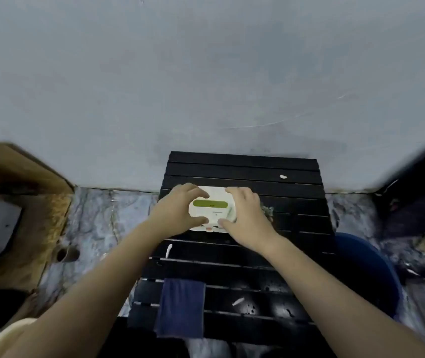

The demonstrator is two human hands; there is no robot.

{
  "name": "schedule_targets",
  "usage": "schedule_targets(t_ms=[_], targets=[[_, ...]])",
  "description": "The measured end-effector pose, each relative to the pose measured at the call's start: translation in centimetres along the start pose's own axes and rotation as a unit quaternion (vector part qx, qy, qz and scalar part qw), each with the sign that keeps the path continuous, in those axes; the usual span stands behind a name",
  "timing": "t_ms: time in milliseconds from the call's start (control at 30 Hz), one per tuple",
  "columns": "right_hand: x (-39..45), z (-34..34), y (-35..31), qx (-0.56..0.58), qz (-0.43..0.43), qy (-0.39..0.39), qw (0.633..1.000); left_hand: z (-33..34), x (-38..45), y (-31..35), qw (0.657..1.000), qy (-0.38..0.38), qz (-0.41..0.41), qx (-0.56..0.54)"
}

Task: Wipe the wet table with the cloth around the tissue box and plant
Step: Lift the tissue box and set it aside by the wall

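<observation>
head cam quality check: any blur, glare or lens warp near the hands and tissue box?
Head view: strong wide-angle warp, wall edges bow at the frame sides; soft overall, periphery smeared; tissue box print unreadable between left hand and right hand; small glare spots on the wet black table; blue cloth fairly clear.

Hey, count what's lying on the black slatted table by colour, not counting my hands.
White with green lid: 1, the tissue box
Dark blue: 1, the cloth
White scraps: 3
Total: 5
</observation>
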State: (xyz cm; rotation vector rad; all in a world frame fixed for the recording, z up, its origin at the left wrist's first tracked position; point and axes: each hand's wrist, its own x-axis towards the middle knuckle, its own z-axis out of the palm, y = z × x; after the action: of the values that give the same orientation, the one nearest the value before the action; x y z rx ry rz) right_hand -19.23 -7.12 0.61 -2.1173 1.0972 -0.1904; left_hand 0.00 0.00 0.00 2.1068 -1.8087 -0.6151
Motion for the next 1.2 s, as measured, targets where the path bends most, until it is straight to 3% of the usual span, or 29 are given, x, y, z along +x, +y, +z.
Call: schedule_targets(t_ms=[133, 267, 467, 933, 1200], targets=[[1.8, 6.5, 4.9, 0.040, 0.009, 0.001, 0.999, 6.6, 0.7, -5.4, 0.999, 0.031, 0.004, -0.012], [3.9, 11.9, 8.9, 0.027, -0.018, 0.073, 0.997, 11.5, 1.3, -8.7, 0.987, 0.103, 0.018, -0.125], [5.2, 14.8, 11.3, 0.152, -0.054, 0.148, 0.976, 15.4, 1.2, -10.5, 0.951, 0.204, 0.033, -0.229], [5.0, 15.3, 12.5, 0.172, -0.063, 0.188, 0.965, 16.2, 0.9, -11.1, 0.923, 0.198, 0.026, -0.329], [4.5, 14.9, 12.2, 0.177, -0.078, 0.203, 0.960, 16.0, 0.2, -10.2, 0.924, 0.196, 0.023, -0.326]])
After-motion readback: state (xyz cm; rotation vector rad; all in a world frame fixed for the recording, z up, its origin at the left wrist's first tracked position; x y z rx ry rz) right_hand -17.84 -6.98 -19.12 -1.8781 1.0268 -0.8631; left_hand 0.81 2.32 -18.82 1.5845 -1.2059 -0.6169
